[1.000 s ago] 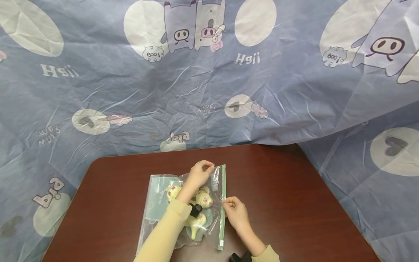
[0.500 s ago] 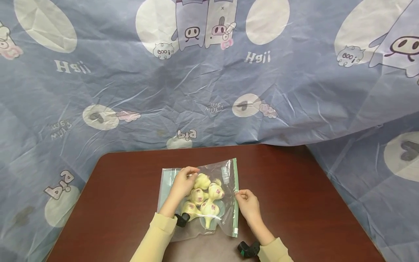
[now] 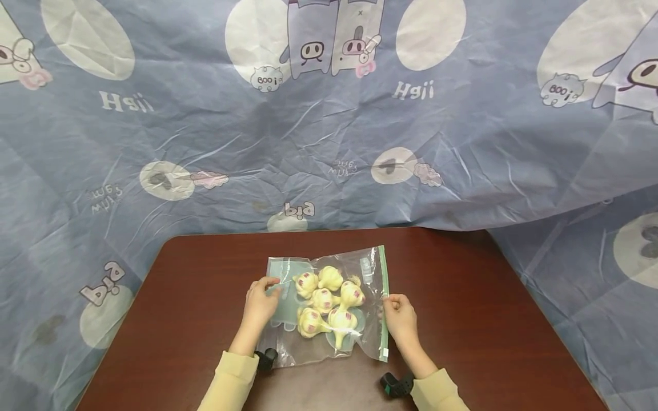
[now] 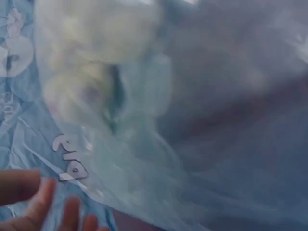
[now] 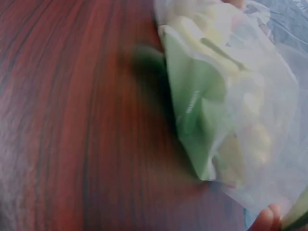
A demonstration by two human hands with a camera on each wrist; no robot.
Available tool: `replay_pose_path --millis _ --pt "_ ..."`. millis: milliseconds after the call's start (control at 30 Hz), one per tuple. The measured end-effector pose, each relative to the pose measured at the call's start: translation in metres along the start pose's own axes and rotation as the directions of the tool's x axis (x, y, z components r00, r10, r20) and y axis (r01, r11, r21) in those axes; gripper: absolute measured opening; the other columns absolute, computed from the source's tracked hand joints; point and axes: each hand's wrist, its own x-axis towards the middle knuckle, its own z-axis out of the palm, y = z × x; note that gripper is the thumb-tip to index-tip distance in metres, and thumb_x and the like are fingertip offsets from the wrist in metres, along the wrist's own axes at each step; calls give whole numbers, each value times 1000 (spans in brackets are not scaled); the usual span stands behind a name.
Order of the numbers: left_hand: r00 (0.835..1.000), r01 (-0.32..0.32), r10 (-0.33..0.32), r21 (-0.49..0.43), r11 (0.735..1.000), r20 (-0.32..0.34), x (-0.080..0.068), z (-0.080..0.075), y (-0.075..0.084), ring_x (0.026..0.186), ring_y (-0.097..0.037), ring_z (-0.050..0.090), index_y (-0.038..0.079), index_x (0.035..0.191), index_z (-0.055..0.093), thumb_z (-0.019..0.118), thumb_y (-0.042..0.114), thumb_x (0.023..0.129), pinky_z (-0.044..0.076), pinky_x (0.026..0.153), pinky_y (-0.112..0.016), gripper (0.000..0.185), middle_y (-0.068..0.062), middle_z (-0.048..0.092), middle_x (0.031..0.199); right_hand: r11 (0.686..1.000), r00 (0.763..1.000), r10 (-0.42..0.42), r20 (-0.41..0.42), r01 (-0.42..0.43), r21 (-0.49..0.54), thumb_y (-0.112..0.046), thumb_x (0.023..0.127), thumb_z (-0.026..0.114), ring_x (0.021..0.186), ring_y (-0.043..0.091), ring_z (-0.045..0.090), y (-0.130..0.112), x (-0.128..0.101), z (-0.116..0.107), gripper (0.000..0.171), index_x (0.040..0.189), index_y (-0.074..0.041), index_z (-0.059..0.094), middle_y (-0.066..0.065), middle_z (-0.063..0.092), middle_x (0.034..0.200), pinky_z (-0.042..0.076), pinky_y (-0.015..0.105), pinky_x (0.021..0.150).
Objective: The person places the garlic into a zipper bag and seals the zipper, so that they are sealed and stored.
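Note:
A clear zip bag [image 3: 308, 351] holds several pale yellow garlic bulbs [image 3: 324, 299] with pinkish-purple marks. A pale green panel [image 3: 290, 274] shows on its left part, and a green zip strip [image 3: 384, 274] runs down its right edge. My right hand [image 3: 402, 319] pinches this strip near its middle; its fingertips [image 5: 263, 220] show at the bottom of the right wrist view. At the bag's left side, my left hand [image 3: 261, 302] has thumb and fingers parted. The left wrist view shows those fingers [image 4: 41, 199] apart, beside the blurred bag.
A dark red-brown table [image 3: 462, 319] lies under the bag. Behind it hangs a blue-grey cartoon-print cloth [image 3: 288, 142], reaching down to the table's far edge. Black wrist cameras are strapped on both wrists, below yellow sleeves [image 3: 228, 379].
My left hand has moved from the bag's upper right, across the bulbs, to its left side, uncovering the garlic. My right hand keeps its pinch on the zip strip. The head view has shifted slightly.

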Motion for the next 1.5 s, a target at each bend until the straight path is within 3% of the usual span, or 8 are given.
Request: replay_pose_path --millis 100,200,467,633,967,1367,1500 --pt "998 41 -38 49 998 -52 -2 -1 -9 113 -45 47 -5 124 58 61 9 93 39 95 -57 34 -28 56 120 1000 1000 -12 -18 12 9 -14 101 52 56 8 63 3 1 0 23 109 7 55 20 70 87 51 21 50" --pt "995 82 -79 64 995 -57 -5 -2 -15 108 -46 47 -9 125 54 62 8 90 38 91 -56 39 -31 56 117 1000 999 -27 -33 26 -9 -13 101 52 54 8 62 5 2 1 22 109 7 55 20 69 87 51 22 48" --pt "990 133 -135 50 990 32 -10 -6 -31 105 -43 56 -6 128 53 53 4 90 51 81 -50 39 -31 61 113 995 995 -62 -71 56 -83 -14 101 52 54 6 56 9 2 3 20 107 5 56 19 69 86 46 23 51" --pt "987 158 -159 22 987 38 -9 -6 -36 96 -40 63 -6 129 51 54 0 89 53 72 -42 41 -26 68 107 990 992 -94 -86 84 -109 -13 101 51 52 6 52 13 2 3 18 106 5 55 16 68 82 44 23 49" --pt "983 179 -179 9 984 41 -8 -4 -39 91 -37 65 -5 128 53 57 -4 89 52 64 -34 39 -26 68 104 965 969 -211 -132 185 -185 -9 100 55 59 10 52 17 4 4 14 104 4 57 11 66 75 40 24 54" --pt "986 166 -166 -14 986 -1 -6 -6 -42 92 -36 63 -3 124 57 56 -8 81 50 62 -31 44 -22 68 102 929 971 -237 42 239 -283 -15 101 56 65 11 53 29 17 -19 20 111 2 57 7 66 80 40 23 55" --pt "988 154 -154 -15 988 -13 -6 -4 -42 91 -36 63 -4 122 58 56 -8 81 51 64 -33 41 -23 68 101 928 972 -228 60 236 -289 -17 101 57 64 11 53 31 20 -20 21 111 2 57 6 66 78 40 23 55"
